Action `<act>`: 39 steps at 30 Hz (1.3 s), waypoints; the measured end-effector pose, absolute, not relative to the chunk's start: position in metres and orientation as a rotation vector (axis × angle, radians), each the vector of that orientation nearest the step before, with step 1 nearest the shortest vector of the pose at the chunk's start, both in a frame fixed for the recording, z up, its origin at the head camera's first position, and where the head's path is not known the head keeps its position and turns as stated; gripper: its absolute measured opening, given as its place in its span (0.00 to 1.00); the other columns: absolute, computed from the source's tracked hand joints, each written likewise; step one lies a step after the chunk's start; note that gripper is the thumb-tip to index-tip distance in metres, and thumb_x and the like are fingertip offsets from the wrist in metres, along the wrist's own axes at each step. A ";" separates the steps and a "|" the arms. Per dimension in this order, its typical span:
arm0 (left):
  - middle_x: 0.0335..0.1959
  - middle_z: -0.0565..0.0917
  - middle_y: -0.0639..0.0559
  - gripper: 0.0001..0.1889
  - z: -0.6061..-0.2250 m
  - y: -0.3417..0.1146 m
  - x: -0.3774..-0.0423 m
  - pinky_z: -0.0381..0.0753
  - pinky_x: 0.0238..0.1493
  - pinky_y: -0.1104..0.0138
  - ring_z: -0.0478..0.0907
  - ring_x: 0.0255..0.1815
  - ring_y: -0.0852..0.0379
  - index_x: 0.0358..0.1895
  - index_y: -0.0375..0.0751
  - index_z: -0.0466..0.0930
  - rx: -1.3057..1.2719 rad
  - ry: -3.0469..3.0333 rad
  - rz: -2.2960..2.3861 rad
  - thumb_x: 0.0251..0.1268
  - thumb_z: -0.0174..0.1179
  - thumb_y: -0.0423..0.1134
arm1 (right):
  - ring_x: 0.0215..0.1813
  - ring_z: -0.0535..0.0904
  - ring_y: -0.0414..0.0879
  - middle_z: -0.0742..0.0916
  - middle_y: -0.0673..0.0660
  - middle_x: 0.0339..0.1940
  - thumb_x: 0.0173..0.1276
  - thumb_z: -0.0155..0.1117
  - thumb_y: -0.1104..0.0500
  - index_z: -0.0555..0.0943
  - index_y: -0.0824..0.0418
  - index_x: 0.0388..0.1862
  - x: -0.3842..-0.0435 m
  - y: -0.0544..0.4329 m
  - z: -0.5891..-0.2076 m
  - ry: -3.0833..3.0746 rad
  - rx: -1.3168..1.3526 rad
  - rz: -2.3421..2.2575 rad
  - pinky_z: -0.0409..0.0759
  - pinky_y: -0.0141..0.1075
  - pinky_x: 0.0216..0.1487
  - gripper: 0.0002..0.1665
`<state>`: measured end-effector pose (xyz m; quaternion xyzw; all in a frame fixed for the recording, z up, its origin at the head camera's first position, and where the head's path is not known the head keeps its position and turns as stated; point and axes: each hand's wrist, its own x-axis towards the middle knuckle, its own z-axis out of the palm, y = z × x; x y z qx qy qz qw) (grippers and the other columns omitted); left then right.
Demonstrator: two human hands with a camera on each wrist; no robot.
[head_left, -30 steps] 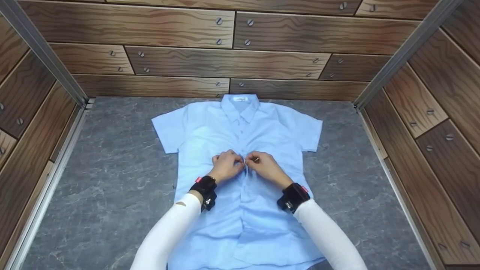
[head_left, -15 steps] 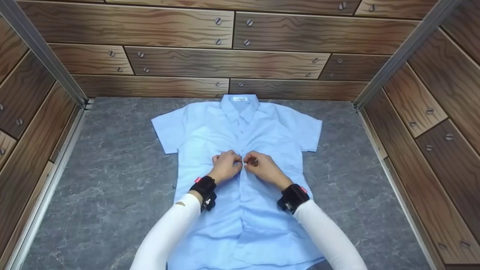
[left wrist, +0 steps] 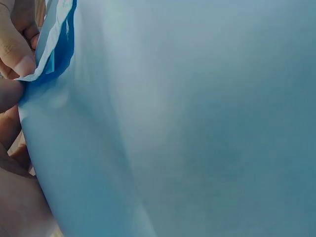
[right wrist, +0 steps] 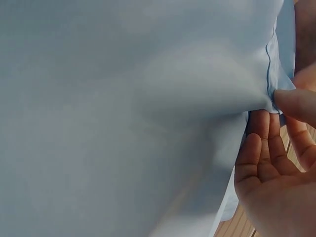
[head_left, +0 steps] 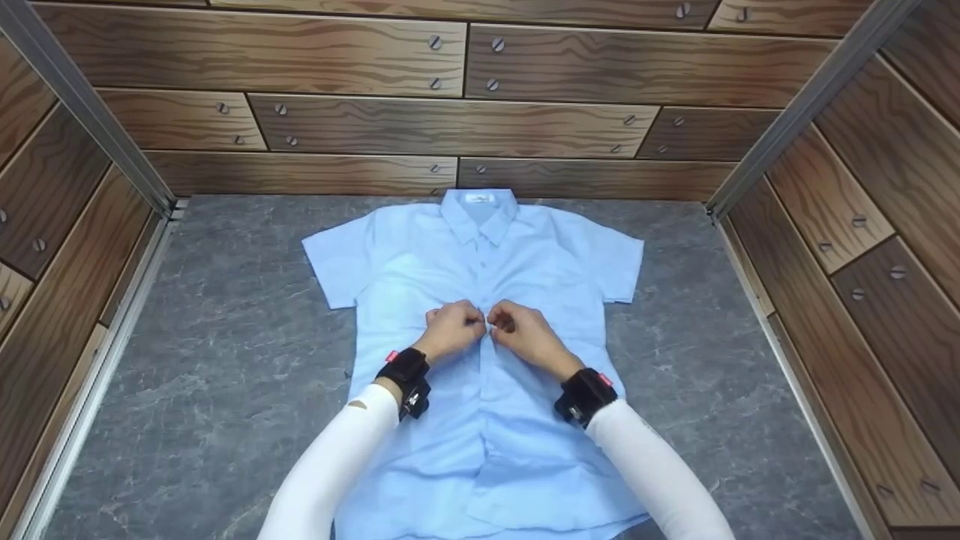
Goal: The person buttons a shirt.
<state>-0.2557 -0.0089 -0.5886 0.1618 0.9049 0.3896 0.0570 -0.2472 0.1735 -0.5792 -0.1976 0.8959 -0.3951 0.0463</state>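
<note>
A light blue short-sleeved shirt (head_left: 420,277) lies spread out face up, its collar (head_left: 480,214) at the far side. Halfway down its button front, my left hand (head_left: 452,330) pinches the fabric just left of the front strip. Opposite it, my right hand (head_left: 529,337) has its fingertips close to the left ones. In the right wrist view, the right thumb (right wrist: 296,103) presses the folded cloth edge against fingers underneath. The left wrist view shows a raised cloth edge (left wrist: 59,44) between fingertips at the left. Buttons show below the collar; the one between the hands is hidden.
Beneath the shirt is a grey marbled surface (head_left: 225,337). Wood-patterned walls (head_left: 360,60) close it in at the back and both sides, with metal rails (head_left: 97,112) in the corners. Black camera bands (head_left: 590,396) sit on both wrists over white sleeves.
The right fingertips have shifted slightly and spread a little more. The dark gap in the front strip beneath them has closed, and the strip lies slightly further left. The left hand has barely moved.
</note>
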 end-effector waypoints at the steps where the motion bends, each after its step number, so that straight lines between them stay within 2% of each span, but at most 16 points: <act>1: 0.35 0.83 0.55 0.10 -0.588 -0.009 -0.256 0.61 0.52 0.49 0.79 0.42 0.52 0.28 0.46 0.87 0.487 2.733 1.186 0.58 0.56 0.42 | 0.36 0.81 0.39 0.86 0.50 0.36 0.60 0.63 0.66 0.80 0.57 0.39 -0.247 0.173 -0.579 2.735 -0.600 -1.204 0.79 0.33 0.40 0.09; 7: 0.35 0.83 0.55 0.11 -0.589 -0.010 -0.256 0.61 0.52 0.50 0.79 0.41 0.53 0.28 0.47 0.87 0.493 2.720 1.187 0.59 0.58 0.45 | 0.36 0.81 0.39 0.86 0.49 0.35 0.60 0.63 0.67 0.80 0.55 0.38 -0.248 0.174 -0.581 2.744 -0.600 -1.200 0.79 0.32 0.39 0.10; 14: 0.37 0.85 0.55 0.08 -0.590 -0.011 -0.254 0.62 0.50 0.53 0.80 0.42 0.53 0.36 0.48 0.89 0.458 2.739 1.260 0.60 0.64 0.45 | 0.36 0.81 0.40 0.85 0.51 0.33 0.62 0.65 0.66 0.79 0.57 0.41 -0.246 0.175 -0.581 2.750 -0.545 -1.233 0.78 0.32 0.39 0.09; 21: 0.36 0.85 0.56 0.07 -0.592 -0.012 -0.255 0.70 0.51 0.51 0.81 0.41 0.55 0.33 0.49 0.89 0.483 2.781 1.274 0.59 0.64 0.45 | 0.36 0.81 0.40 0.86 0.51 0.33 0.62 0.64 0.64 0.80 0.59 0.39 -0.245 0.176 -0.580 2.780 -0.510 -1.213 0.79 0.33 0.40 0.06; 27: 0.36 0.83 0.58 0.07 -0.592 -0.012 -0.255 0.67 0.50 0.52 0.80 0.40 0.55 0.32 0.50 0.88 0.493 2.782 1.243 0.61 0.61 0.45 | 0.36 0.82 0.42 0.87 0.52 0.32 0.62 0.66 0.62 0.82 0.57 0.37 -0.246 0.175 -0.579 2.770 -0.440 -1.209 0.80 0.36 0.41 0.04; 34: 0.39 0.86 0.55 0.09 -0.591 -0.010 -0.255 0.66 0.53 0.51 0.81 0.44 0.53 0.39 0.48 0.89 0.376 2.737 1.346 0.60 0.64 0.45 | 0.37 0.83 0.42 0.87 0.52 0.33 0.63 0.66 0.60 0.83 0.58 0.37 -0.246 0.176 -0.578 2.762 -0.418 -1.218 0.80 0.36 0.42 0.04; 39: 0.41 0.85 0.54 0.09 -0.590 -0.011 -0.257 0.68 0.57 0.51 0.80 0.47 0.51 0.40 0.46 0.87 0.331 2.687 1.362 0.61 0.63 0.44 | 0.31 0.79 0.40 0.86 0.49 0.31 0.66 0.64 0.56 0.84 0.55 0.37 -0.247 0.177 -0.576 2.722 -0.376 -1.241 0.77 0.32 0.33 0.05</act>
